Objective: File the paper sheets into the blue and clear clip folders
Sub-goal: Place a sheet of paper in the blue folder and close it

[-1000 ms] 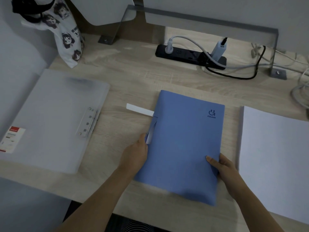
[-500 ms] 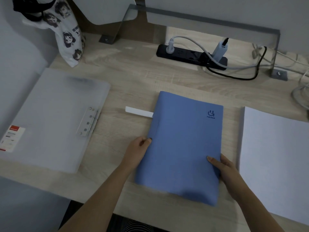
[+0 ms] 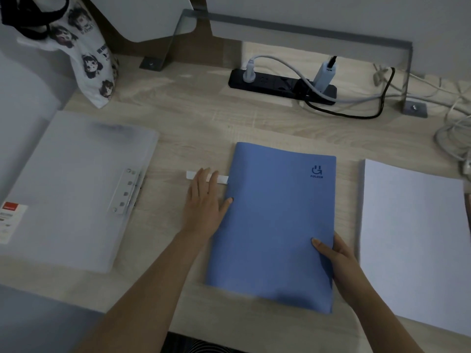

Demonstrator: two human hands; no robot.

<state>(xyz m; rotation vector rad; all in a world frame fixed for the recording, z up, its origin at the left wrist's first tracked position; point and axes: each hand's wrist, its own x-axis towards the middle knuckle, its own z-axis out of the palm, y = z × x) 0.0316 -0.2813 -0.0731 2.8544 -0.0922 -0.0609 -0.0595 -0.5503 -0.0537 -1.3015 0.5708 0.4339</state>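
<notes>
The blue folder lies closed in the middle of the desk, its logo at the top right corner. A white clip bar sticks out from its left edge. My left hand lies flat with straight fingers over that bar, thumb touching the folder's spine. My right hand grips the folder's lower right edge, thumb on the cover. The clear folder lies at the left with its metal clip on the right side. A stack of white paper sheets sits at the right.
A black power strip with plugs and cables runs along the back of the desk. A printed cloth bag hangs at the back left. More cables coil at the far right. A metal bracket stands behind.
My left hand let go of the folder's spine, moved up and spread flat over the white clip bar. The lifted clip piece at the spine has gone down. My right hand stayed put.
</notes>
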